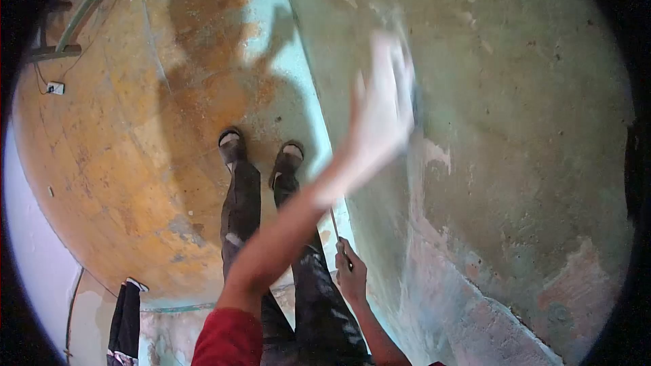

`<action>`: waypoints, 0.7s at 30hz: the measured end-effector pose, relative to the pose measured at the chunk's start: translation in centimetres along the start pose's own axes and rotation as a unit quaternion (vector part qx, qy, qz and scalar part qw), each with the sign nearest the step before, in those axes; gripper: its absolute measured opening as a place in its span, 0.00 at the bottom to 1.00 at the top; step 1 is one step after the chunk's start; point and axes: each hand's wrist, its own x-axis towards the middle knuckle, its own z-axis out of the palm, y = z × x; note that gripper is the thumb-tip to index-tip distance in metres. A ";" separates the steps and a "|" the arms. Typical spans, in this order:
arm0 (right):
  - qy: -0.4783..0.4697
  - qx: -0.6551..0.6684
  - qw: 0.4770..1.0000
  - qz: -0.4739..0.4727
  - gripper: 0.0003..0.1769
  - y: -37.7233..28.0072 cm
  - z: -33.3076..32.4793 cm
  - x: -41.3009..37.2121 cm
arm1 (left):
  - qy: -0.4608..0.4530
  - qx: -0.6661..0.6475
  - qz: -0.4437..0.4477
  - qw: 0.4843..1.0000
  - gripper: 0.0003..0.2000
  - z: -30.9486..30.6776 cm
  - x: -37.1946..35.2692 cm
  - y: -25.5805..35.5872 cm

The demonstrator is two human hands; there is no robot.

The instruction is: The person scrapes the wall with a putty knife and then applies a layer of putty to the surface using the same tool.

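Note:
My left hand [386, 98], blurred by motion, reaches across to the worn greenish wall [515, 115]. Its fingers point up along the surface, close together, with the thumb apart. Along the hand's wall side shows a thin dark-grey edge of something flat, too smeared to name. Lower down, close to my thigh, my right hand [352, 278] is closed around the handle of a scraper [335, 225]. The scraper's thin blade points upward and is seen nearly edge-on. Pale streaks and patches mark the wall below my left hand.
Both my feet stand on the orange-brown floor [122, 183], beside a pale strip along the wall's base. A wooden frame [85, 13] stands at the upper left, with a white socket box [55, 87] on a cord nearby. Another person's dark trouser leg [125, 322] shows at lower left.

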 end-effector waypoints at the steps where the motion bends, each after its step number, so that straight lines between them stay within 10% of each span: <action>1: -0.002 0.000 1.000 -0.008 0.23 0.2 -0.1 0.1 | 0.038 0.026 0.104 0.994 0.06 0.5 -2.7 0.4; 2: 0.002 -0.010 1.000 -0.016 0.23 1.1 -0.2 -0.1 | -0.067 -0.003 -0.055 0.996 0.05 -0.3 -3.4 1.7; 5: -0.004 0.022 1.000 -0.018 0.23 0.0 -0.3 -0.6 | -0.019 0.038 -0.108 0.993 0.04 -1.7 8.3 1.7; 10: 0.001 0.014 1.000 0.027 0.27 -2.0 -0.3 -0.2 | -0.025 0.035 0.029 0.999 0.11 -0.2 -2.7 0.9; 14: -0.032 0.008 0.995 0.092 0.27 -4.1 -0.8 -1.4 | -0.055 0.019 -0.113 0.992 0.12 -2.6 10.4 1.9; 17: -0.007 -0.036 0.999 0.016 0.27 -1.8 -0.8 0.3 | 0.033 0.101 0.045 0.993 0.10 -0.2 4.2 -0.6; 21: -0.012 -0.002 0.999 0.048 0.28 -4.4 -1.1 -1.2 | 0.000 0.083 -0.042 0.996 0.08 -1.5 6.9 1.4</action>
